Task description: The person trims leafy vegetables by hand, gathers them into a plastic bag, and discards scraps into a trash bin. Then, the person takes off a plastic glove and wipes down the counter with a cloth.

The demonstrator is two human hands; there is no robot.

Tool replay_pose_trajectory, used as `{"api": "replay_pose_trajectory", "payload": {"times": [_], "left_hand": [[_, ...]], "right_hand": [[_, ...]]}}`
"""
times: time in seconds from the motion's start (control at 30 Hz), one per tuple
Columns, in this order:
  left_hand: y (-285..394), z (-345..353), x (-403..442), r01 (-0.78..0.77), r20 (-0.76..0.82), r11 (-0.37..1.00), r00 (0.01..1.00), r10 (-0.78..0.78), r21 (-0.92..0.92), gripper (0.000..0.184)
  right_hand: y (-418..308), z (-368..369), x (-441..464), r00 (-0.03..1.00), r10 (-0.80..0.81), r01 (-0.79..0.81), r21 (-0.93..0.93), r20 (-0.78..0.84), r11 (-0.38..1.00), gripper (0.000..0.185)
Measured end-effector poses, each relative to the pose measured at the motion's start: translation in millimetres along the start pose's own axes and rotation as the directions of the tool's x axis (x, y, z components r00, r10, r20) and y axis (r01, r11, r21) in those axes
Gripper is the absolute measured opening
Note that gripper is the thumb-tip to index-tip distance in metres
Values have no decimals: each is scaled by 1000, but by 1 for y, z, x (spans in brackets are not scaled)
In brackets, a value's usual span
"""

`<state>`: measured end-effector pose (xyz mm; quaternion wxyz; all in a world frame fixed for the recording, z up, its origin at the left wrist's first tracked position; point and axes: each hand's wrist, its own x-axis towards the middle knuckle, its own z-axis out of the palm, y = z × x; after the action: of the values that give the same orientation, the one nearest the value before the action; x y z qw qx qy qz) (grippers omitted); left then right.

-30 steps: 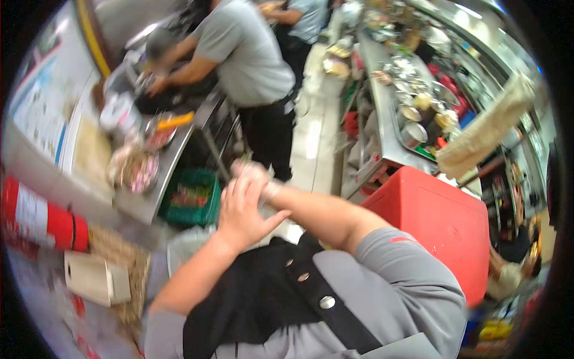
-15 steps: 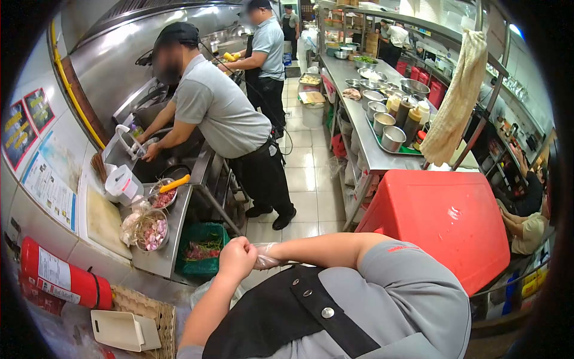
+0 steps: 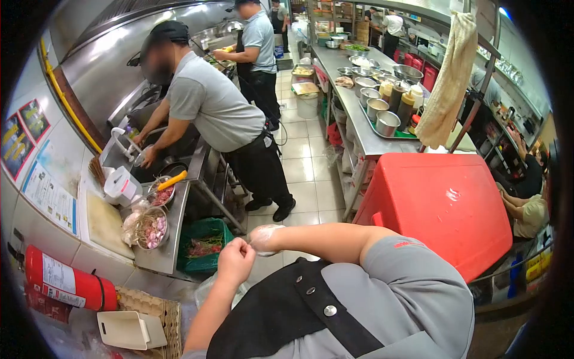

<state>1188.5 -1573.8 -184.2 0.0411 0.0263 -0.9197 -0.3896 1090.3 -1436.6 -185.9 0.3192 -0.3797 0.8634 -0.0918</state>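
Head view: the left hand (image 3: 237, 259) pinches the clear glove (image 3: 270, 230) on the right hand (image 3: 263, 238), whose grip I cannot tell.

No words I can read | 9 o'clock: wall sheet (image 3: 51, 190), print too small | 8 o'clock: extinguisher label (image 3: 58, 272), unreadable | 4 o'clock: my sleeve's red lettering (image 3: 410, 243), illegible

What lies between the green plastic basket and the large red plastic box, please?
The head view shows mostly pale floor tiles, with the person's bare left hand, right hand in a clear plastic glove, and right forearm in front.
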Motion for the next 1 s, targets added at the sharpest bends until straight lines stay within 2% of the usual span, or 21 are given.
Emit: {"api": "replay_pose_trajectory", "payload": {"times": [0.03, 0.13, 0.17, 0.2, 0.27, 0.37, 0.47, 0.57, 0.67, 0.77, 0.8, 0.83, 0.87, 0.93, 0.97, 1.0], "left_hand": [[4, 3, -4, 13, -13, 1000, 1000, -12, 22, 20], [-1, 15, -8, 79, -14, 984, 997, -82, -162, 20], [-6, 16, -9, 139, 90, 941, 989, -117, -308, 14], [-6, 19, -9, 254, 136, 834, 967, -214, -490, 12], [-4, 23, -9, 431, 278, 486, 892, -356, -761, 7], [-2, 23, -15, 458, 358, 197, 846, -394, -867, 5], [-14, 33, -18, 384, 281, 236, 884, -374, -893, 4], [0, 31, -20, 373, 226, 299, 875, -428, -878, 4], [4, 30, -20, 452, 233, 432, 851, -470, -780, 9], [-21, 56, -13, 144, -61, 594, 949, -310, -791, 14], [-18, 55, -13, 70, -129, 676, 962, -240, -733, 16], [-10, 51, -12, -6, -191, 747, 968, -162, -665, 18], [-1, 47, -12, -81, -243, 805, 967, -80, -588, 20], [16, 35, -11, -97, -220, 885, 976, -6, -455, 23], [13, 31, -11, -105, -187, 928, 982, 39, -359, 21], [9, 26, -10, -116, -149, 959, 986, 79, -258, 20]], "right_hand": [[3, 6, 5, 996, 79, -76, 70, -45, 995, 31], [7, 11, 4, 980, 135, -118, 116, -148, 986, 35], [9, 10, -2, 980, 120, -102, 116, -161, 988, 38], [7, 9, -5, 980, 116, -94, 140, -161, 986, 39], [4, 8, -7, 981, 107, -75, 189, -163, 979, 40], [10, 30, 6, 953, 39, 43, 261, -302, 964, 38], [2, 30, 2, 948, 75, 24, 305, -308, 952, 35], [2, 32, 1, 945, 45, 48, 271, -325, 961, 33], [1, 35, 11, 944, 93, 19, 335, -318, 942, 32], [-4, 35, 13, 897, 68, 76, 305, -436, 949, 29], [-3, 37, 20, 877, 71, 83, 294, -475, 952, 28], [3, 40, 35, 916, 101, 90, 446, -388, 891, 26], [10, 47, 44, 917, -36, 167, 301, -397, 939, 26], [16, 46, 51, 886, -304, 325, 2, -352, 946, 25], [35, 61, 73, 874, -428, 476, 229, -230, 849, 23], [35, 68, 72, 887, -407, 444, 161, -218, 881, 23]]}}
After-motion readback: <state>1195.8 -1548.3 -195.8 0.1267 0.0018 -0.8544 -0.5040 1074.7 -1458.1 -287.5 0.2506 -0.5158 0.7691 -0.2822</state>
